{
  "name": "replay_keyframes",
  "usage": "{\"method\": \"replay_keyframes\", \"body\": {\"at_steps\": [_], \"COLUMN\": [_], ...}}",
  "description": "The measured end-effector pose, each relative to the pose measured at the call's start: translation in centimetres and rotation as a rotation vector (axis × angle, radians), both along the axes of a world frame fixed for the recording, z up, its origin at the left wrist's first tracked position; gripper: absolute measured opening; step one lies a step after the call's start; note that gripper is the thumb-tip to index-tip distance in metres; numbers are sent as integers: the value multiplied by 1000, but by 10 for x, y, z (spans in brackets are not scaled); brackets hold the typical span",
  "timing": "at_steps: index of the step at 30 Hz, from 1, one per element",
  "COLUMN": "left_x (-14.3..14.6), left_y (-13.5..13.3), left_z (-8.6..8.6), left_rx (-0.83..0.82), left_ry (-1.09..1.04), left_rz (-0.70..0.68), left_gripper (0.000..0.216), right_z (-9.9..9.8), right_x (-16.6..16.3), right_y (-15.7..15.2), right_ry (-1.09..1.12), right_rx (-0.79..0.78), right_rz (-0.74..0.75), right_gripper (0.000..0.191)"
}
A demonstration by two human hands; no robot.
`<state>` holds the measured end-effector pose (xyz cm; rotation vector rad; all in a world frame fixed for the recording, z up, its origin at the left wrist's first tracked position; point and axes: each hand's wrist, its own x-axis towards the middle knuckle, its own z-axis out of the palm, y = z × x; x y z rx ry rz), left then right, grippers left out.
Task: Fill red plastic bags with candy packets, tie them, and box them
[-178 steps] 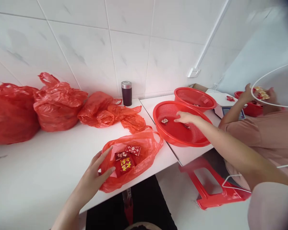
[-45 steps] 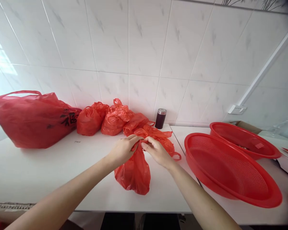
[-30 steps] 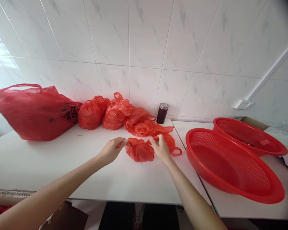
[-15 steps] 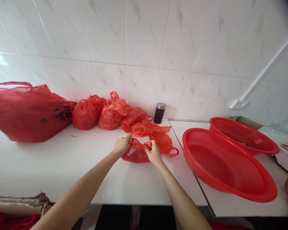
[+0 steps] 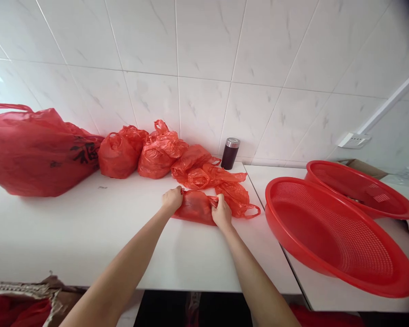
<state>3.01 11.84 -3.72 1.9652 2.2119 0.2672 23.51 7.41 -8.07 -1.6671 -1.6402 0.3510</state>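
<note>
A small red plastic bag (image 5: 196, 207) lies on the white table between my hands, with something bulky inside that I cannot make out. My left hand (image 5: 172, 200) is closed on the bag's left end. On its right end, my right hand (image 5: 221, 212) grips a bunched piece of the plastic. The bag's top is stretched taut between the two fists. Just behind and to the right, loose red plastic bags (image 5: 234, 196) lie crumpled, close to my right hand.
Filled red bags (image 5: 158, 154) stand along the tiled wall, with a large red bag (image 5: 37, 154) far left. A dark flask (image 5: 230, 154) stands behind. Two red baskets (image 5: 313, 227), (image 5: 354, 186) sit right. A cardboard box (image 5: 59, 302) is at lower left.
My hands have drawn apart a little, pulling the bag's top from gathered to taut and flat. The camera view has shifted slightly.
</note>
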Motion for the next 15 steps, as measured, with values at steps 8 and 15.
{"method": "replay_keyframes", "body": {"at_steps": [8, 15], "left_x": [4, 2], "left_y": [2, -5], "left_z": [-15, -19], "left_rx": [127, 230], "left_ry": [55, 51], "left_rz": [-13, -34], "left_gripper": [37, 36], "right_z": [-2, -4], "right_x": [2, 3], "right_y": [5, 3], "right_ry": [-106, -132], "right_rx": [3, 53], "right_rz": [-16, -23], "right_gripper": [19, 19]}}
